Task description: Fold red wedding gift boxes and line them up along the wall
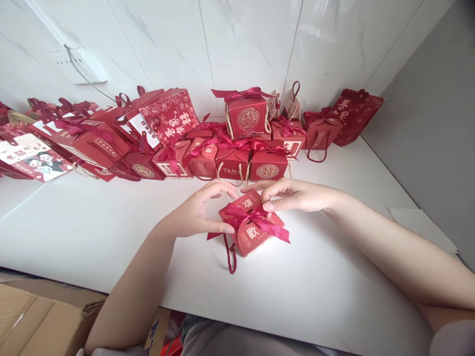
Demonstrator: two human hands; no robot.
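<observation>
A small red gift box [249, 236] with gold characters sits tilted on the white tabletop, tied with a crimson ribbon bow [272, 228]. A dark red rope handle [232, 259] hangs at its left side. My left hand [202, 210] curves round the left side of the box, thumb and fingers wide apart, the thumb tip at the left part of the bow. Over the box's upper right, my right hand [287, 194] has its thumb and a bent finger close together at the right loop of the bow, while another finger stretches left above the box.
Several similar red boxes [267, 165] with bows stand in rows along the tiled wall [252, 44]. Red gift bags [358, 116] lean at the back right, and more bags and boxes [89, 143] crowd the left. A cardboard box [44, 316] stands below the table's front left edge.
</observation>
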